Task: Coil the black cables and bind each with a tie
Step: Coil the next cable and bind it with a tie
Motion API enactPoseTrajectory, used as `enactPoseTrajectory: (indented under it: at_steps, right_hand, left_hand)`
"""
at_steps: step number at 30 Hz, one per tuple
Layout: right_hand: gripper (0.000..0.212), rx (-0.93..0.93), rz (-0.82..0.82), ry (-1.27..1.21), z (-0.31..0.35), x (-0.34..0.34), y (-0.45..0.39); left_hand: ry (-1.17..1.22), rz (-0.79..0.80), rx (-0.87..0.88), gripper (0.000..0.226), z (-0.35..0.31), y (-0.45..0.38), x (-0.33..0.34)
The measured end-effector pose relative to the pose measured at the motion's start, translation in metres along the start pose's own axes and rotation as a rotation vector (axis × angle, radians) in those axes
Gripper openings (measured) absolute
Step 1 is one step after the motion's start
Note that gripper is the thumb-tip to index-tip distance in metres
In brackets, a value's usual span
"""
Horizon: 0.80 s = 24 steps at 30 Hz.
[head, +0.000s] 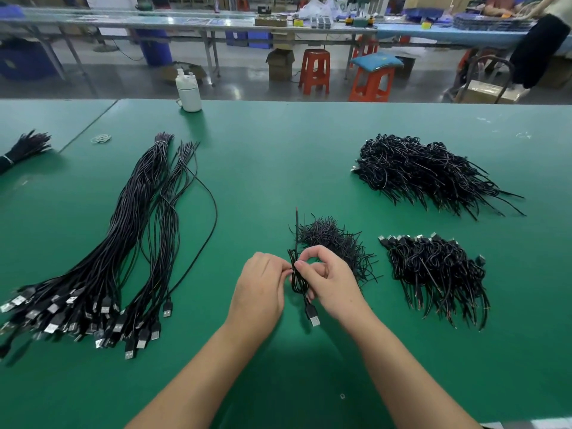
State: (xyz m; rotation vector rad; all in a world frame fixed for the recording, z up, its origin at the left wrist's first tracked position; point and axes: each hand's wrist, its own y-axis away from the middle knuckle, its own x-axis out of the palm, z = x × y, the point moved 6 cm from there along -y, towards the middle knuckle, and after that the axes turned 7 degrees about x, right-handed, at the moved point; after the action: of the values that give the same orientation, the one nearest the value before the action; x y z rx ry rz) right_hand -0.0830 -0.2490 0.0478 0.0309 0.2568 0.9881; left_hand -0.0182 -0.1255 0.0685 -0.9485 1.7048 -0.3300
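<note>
No brand, label or writing is legible anywhere in the view. Both hands work over the green table (278, 156), near its front edge. The left hand (263, 286) has its fingers curled toward the coiled black cable (297, 278), pinching it at its left side; the fingertips themselves are hidden behind the hand. The right hand (328, 283) pinches the same coil from the other side with thumb and forefinger, the remaining fingers curled. The coil hangs between the 2 hands, its USB plug (312, 315) dangling below and 1 thin end (296, 224) sticking straight up; whether that is the cable's tail or a tie cannot be told. Just behind the right hand lies a heap of short black ties (334, 239). To the left lie long uncoiled cables (123, 243), plugs toward the front, partly cut off at the frame's edge. To the right sit 2 piles of coiled cables, 1 near (436, 270) and 1 farther back (427, 171). A white bottle (188, 91) stands at the table's far edge.
</note>
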Motion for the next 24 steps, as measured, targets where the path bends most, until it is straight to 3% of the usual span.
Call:
enactPoseTrajectory:
  at_steps: [2,5,9,13,17,24]
  right_hand:
    - [0.012,0.038,0.025,-0.083,-0.001,0.000,0.001]
    - [0.024,0.064,0.135,-0.186,-0.003,0.005,0.003]
    - [0.038,-0.013,0.091,-0.045,-0.001,0.003,0.003]
    - [0.029,-0.120,-0.038,0.081,0.006,-0.005,0.003]
    - [0.017,0.029,-0.004,-0.059,-0.001,-0.003,0.002]
    - [0.025,0.197,0.078,-0.237,-0.004,0.002,0.007]
  left_hand:
    - [0.004,0.022,-0.011,0.014,0.002,-0.002,-0.001]
    - [0.122,0.057,-0.235,0.010,0.015,-0.004,0.000]
    - [0.230,0.096,-0.387,0.010,0.023,-0.005,0.004]
    - [0.178,0.110,-0.302,0.013,0.017,-0.007,0.001]
    - [0.133,0.107,-0.169,0.010,0.012,-0.007,0.002]
    - [0.003,0.013,0.160,0.012,-0.005,-0.004,-0.001]
